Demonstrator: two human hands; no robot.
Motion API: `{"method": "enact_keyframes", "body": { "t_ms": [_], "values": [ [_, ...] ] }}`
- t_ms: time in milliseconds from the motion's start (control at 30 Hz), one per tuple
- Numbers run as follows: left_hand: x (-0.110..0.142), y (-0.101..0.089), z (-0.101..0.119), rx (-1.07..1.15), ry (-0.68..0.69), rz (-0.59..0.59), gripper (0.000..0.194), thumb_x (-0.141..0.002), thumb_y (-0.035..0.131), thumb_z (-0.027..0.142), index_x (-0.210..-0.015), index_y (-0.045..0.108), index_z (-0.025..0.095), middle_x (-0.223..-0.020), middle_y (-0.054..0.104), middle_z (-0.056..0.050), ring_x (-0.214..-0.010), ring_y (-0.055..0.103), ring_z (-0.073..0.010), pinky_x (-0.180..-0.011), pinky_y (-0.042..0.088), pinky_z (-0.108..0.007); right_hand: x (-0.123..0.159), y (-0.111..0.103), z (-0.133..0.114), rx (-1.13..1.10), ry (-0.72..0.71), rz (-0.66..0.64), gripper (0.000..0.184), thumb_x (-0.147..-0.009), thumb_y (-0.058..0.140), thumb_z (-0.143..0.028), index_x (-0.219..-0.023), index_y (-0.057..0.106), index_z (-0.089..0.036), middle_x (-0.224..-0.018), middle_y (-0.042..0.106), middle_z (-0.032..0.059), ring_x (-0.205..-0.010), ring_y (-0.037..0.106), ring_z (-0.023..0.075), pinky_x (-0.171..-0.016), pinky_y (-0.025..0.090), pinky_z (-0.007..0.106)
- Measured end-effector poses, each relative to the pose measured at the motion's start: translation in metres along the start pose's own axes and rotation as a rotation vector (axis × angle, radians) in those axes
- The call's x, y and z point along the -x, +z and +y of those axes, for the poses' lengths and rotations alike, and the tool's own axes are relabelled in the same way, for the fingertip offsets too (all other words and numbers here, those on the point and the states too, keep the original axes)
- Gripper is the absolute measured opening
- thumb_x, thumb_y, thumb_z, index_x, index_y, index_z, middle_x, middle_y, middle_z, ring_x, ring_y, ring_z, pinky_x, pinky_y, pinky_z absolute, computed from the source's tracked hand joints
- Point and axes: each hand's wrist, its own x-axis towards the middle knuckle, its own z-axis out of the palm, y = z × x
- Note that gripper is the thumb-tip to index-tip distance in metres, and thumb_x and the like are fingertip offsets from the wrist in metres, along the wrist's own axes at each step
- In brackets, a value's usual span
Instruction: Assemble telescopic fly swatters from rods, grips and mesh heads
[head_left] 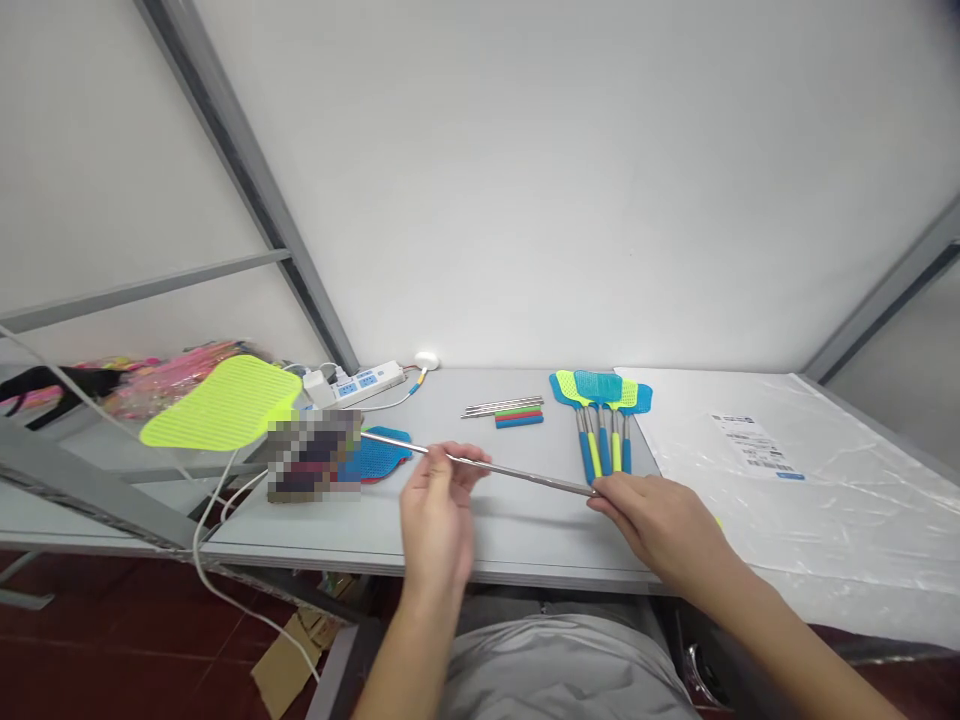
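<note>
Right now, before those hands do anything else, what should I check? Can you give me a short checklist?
1. Metal rod held by both hands: ok. The left hand pinches it midway, and the right hand holds its near end.
2. Rod's far end clear of the blue mesh swatter head: cannot tell; they overlap in this view.
3. Swatter handles clear of the right hand: cannot tell; their ends sit very close to it.
4. Bundled rods and coloured sleeves away from both hands: ok.
5. Power strip away from the rod: ok.
6. Pixelated patch identified: cannot tell.
</note>
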Motion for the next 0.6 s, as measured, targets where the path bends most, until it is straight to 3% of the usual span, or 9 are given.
{"method": "enact_keyframes", "body": {
  "t_ms": [133,300,433,600],
  "values": [
    [-0.044,-0.005,0.024,0.115,0.058,0.076,0.028,-0.079,0.071,0.042,-0.074,0.061,0.016,-0.070,0.064,0.000,-0.067,0.064,-0.0134,-0.073,0.053,-0.030,0.024,-0.011,0.029,0.102,0.037,0.041,0.031,-0.101,0.037,-0.034,-0.081,0.058,-0.022,-0.066,0.062,-0.0018,-0.054,0.052,0.0129,-0.055,0.028,0.027],
    [-0.077,0.000,0.035,0.200,-0.020,0.121,0.025,-0.086,0.064,0.035,-0.071,0.057,0.017,-0.064,0.059,0.003,-0.061,0.062,-0.0108,-0.069,0.053,-0.026,0.062,-0.025,0.063,0.175,0.052,0.041,0.028,-0.100,0.039,-0.032,-0.080,0.055,-0.022,-0.064,0.060,-0.0018,-0.052,0.044,0.0131,-0.060,0.029,0.029],
    [-0.078,0.014,0.022,0.217,-0.084,0.096,0.023,-0.090,0.060,0.030,-0.071,0.058,0.016,-0.065,0.060,0.003,-0.059,0.062,-0.0102,-0.067,0.054,-0.026,0.078,-0.025,0.082,0.180,0.102,0.038,0.028,-0.100,0.038,-0.032,-0.080,0.053,-0.021,-0.062,0.056,-0.0032,-0.053,0.043,0.0126,-0.067,0.031,0.031],
    [-0.059,0.024,-0.006,0.160,-0.130,0.007,0.019,-0.089,0.060,0.032,-0.081,0.063,0.015,-0.083,0.069,-0.004,-0.076,0.069,-0.0166,-0.075,0.057,-0.034,0.097,-0.020,0.112,0.232,0.240,0.058,0.025,-0.100,0.038,-0.036,-0.088,0.056,-0.022,-0.076,0.064,-0.0002,-0.068,0.057,0.0159,-0.082,0.033,0.038]
  ]
}}
